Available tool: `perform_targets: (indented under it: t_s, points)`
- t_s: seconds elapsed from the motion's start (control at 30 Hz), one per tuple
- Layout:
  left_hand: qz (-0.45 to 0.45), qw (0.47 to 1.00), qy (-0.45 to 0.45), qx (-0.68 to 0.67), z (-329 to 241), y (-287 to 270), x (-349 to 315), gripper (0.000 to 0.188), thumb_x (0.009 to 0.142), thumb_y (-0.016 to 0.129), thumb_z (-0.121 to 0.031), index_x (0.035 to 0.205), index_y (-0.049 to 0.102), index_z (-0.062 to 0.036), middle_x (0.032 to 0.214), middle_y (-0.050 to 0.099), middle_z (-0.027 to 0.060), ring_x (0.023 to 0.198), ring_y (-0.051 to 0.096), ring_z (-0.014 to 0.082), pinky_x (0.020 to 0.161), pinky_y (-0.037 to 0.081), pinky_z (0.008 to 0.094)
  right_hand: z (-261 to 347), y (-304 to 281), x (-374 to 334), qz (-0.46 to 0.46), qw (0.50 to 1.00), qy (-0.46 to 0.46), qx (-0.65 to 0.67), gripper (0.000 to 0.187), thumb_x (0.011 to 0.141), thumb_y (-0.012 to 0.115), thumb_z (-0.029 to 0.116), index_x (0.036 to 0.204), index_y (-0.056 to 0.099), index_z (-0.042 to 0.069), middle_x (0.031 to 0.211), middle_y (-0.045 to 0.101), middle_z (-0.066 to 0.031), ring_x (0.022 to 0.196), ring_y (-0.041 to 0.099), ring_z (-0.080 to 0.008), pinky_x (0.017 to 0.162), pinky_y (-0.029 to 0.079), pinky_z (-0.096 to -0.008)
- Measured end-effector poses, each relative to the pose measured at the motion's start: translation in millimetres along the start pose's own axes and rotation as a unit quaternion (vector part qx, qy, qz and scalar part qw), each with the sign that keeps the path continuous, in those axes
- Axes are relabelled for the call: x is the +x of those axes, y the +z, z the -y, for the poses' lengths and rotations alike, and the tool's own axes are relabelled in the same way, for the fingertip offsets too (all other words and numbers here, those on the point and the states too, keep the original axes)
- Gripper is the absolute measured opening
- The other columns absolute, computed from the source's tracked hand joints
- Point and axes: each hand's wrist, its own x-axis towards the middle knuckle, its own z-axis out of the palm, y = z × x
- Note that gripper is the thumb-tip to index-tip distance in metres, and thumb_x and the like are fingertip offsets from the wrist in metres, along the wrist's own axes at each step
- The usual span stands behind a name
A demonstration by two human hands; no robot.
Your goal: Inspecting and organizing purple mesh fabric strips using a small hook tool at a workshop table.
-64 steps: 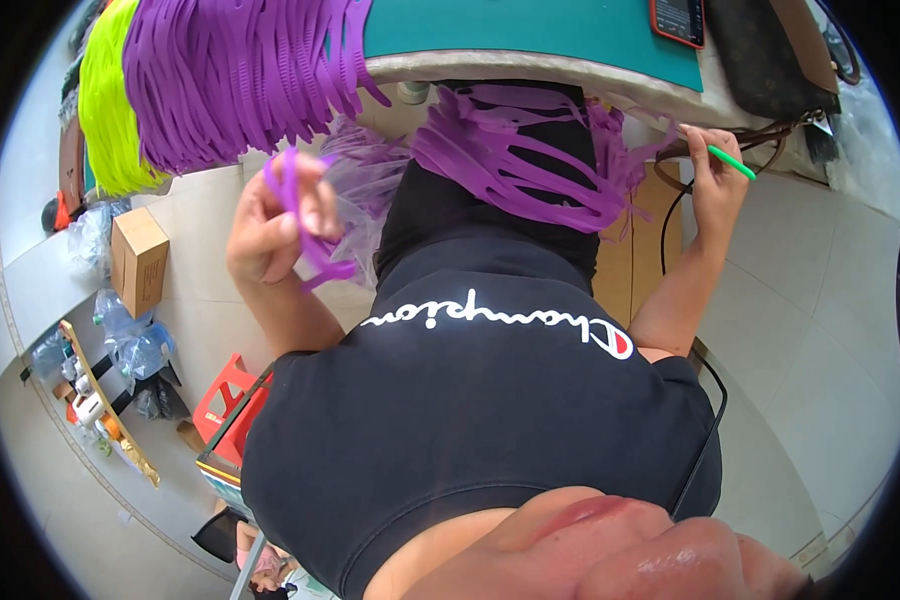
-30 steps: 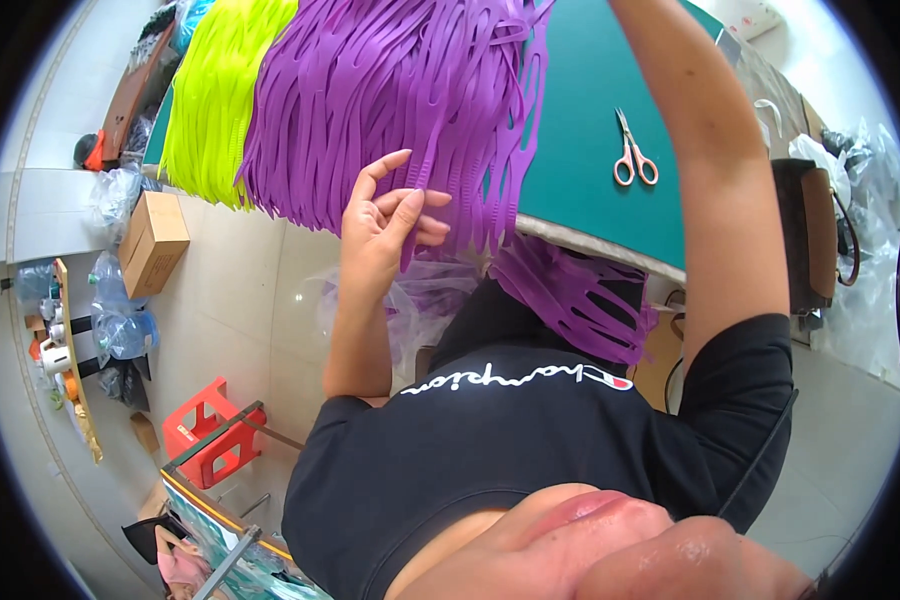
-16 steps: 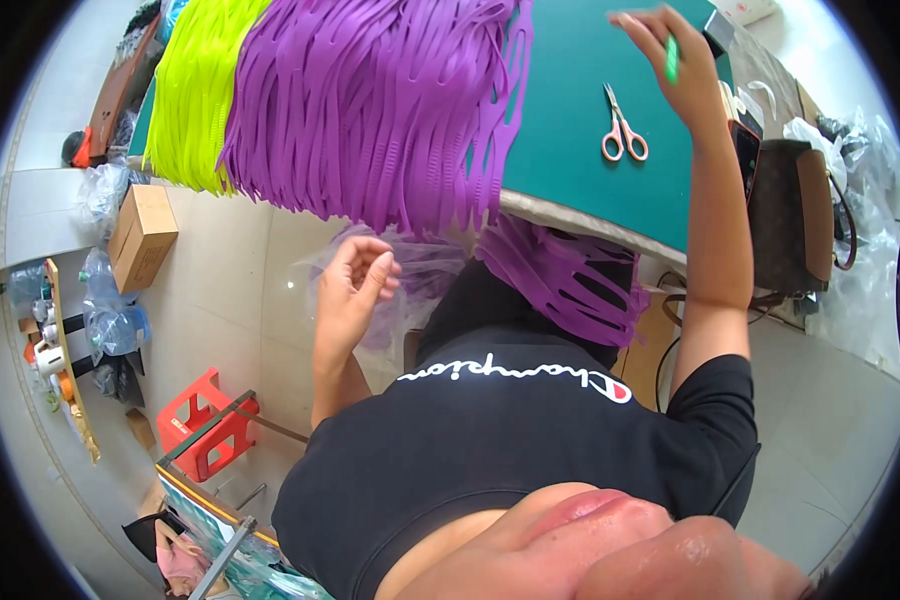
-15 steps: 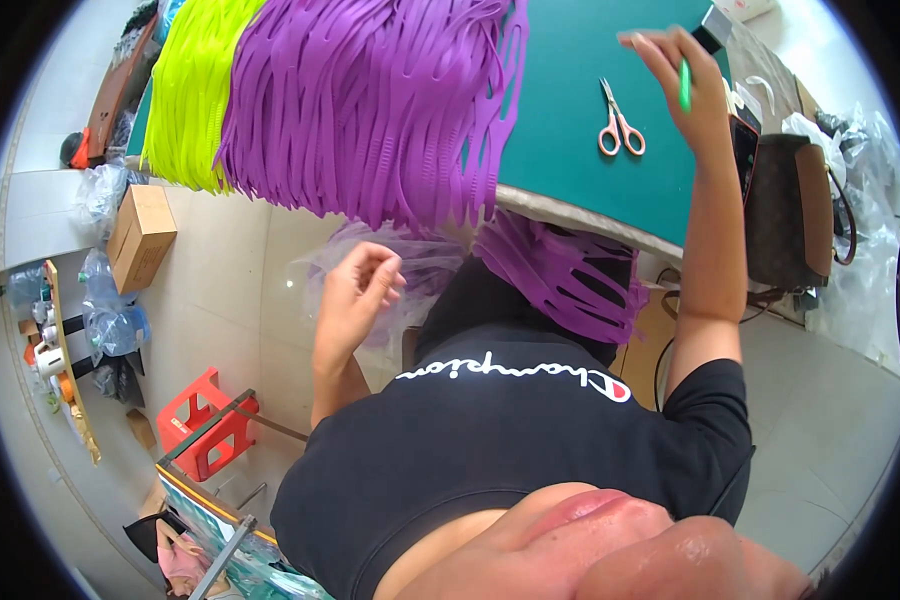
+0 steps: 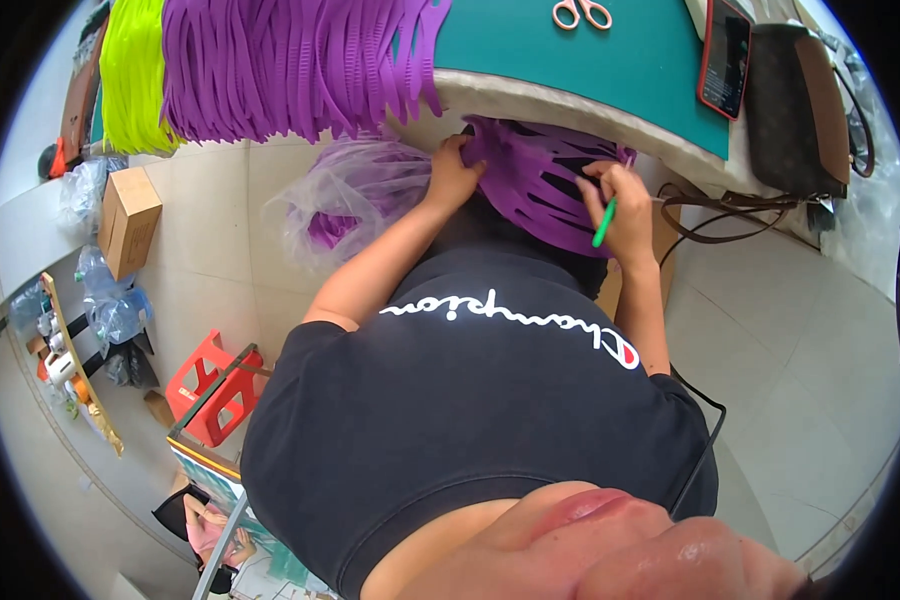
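Observation:
A purple slotted sheet of rubbery straps (image 5: 530,190) lies across my lap, below the table edge. My left hand (image 5: 454,176) is closed on its left end, thumb on top. In my right hand (image 5: 625,212) is a slim green pen-like tool (image 5: 605,222), its green end pointing down toward me. That hand is at the sheet's right side; its fingertips partly hide the tool's other end. On the table hang bunches of purple straps (image 5: 290,70) and yellow-green straps (image 5: 132,80). Pink-handled scissors (image 5: 566,16) lie beyond my hands, their blades out of view.
The green-topped table (image 5: 530,50) carries a red-edged phone (image 5: 725,60) at its right. Beside it sits a dark brown bag (image 5: 790,110) with a hanging strap. Left of my lap is a clear plastic bag (image 5: 300,232) of purple straps. A red stool (image 5: 215,385) and cardboard box (image 5: 130,222) stand left.
My right hand has come down from above the table to the purple sheet, still holding the green tool. My left hand has moved forward and right and gripped the sheet. The view has shifted.

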Motion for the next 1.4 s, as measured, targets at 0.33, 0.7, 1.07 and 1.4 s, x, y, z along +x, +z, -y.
perform_targets:
  t_s: [0.33, 0.7, 1.07, 1.4]
  points:
    - [0.229, 0.432, -0.318, -0.812, -75, -72, -26, 0.053, 0.089, 0.051, -0.018, 0.132, 0.042, 0.0117, 0.134, 0.048, 0.0303, 0.128, 0.045, 0.0405, 0.114, 0.029, 0.0512, -12, 31, -25, -0.058, 0.962, 0.07, 0.258, 0.031, 0.094, 0.065, 0.028, 0.085, 0.047, 0.005, 0.102, 0.062, -0.0142, 0.085, 0.06, -0.0218, 0.078, 0.049, -0.0342]
    - [0.275, 0.79, -0.23, -0.497, -144, -55, -42, 0.047, 0.086, 0.068, -0.009, 0.128, 0.05, 0.0004, 0.119, 0.061, 0.0088, 0.109, 0.06, 0.0187, 0.096, 0.048, 0.0367, 25, 41, 13, -0.019, 0.866, 0.1, 0.489, 0.008, 0.096, 0.058, 0.006, 0.101, 0.056, 0.0, 0.104, 0.062, -0.0117, 0.095, 0.062, -0.0167, 0.088, 0.049, -0.0295]
    - [0.304, 0.535, -0.303, -0.728, -125, -58, -40, 0.057, 0.096, 0.055, -0.042, 0.132, 0.047, 0.0015, 0.128, 0.058, 0.014, 0.12, 0.056, 0.0247, 0.106, 0.041, 0.0445, 36, 42, 14, 0.014, 0.913, 0.089, 0.397, 0.022, 0.083, 0.07, -0.006, 0.082, 0.049, 0.003, 0.091, 0.061, -0.0053, 0.08, 0.056, -0.008, 0.071, 0.048, -0.0223]
    - [0.172, 0.781, -0.2, -0.566, -140, -60, -50, 0.031, 0.093, 0.064, -0.019, 0.119, 0.059, -0.0016, 0.11, 0.066, 0.009, 0.103, 0.064, 0.0198, 0.09, 0.052, 0.0367, 40, 29, 19, 0.013, 0.918, 0.104, 0.383, 0.019, 0.099, 0.055, 0.011, 0.113, 0.058, -0.001, 0.105, 0.067, -0.0091, 0.096, 0.061, -0.0128, 0.088, 0.047, -0.0259]
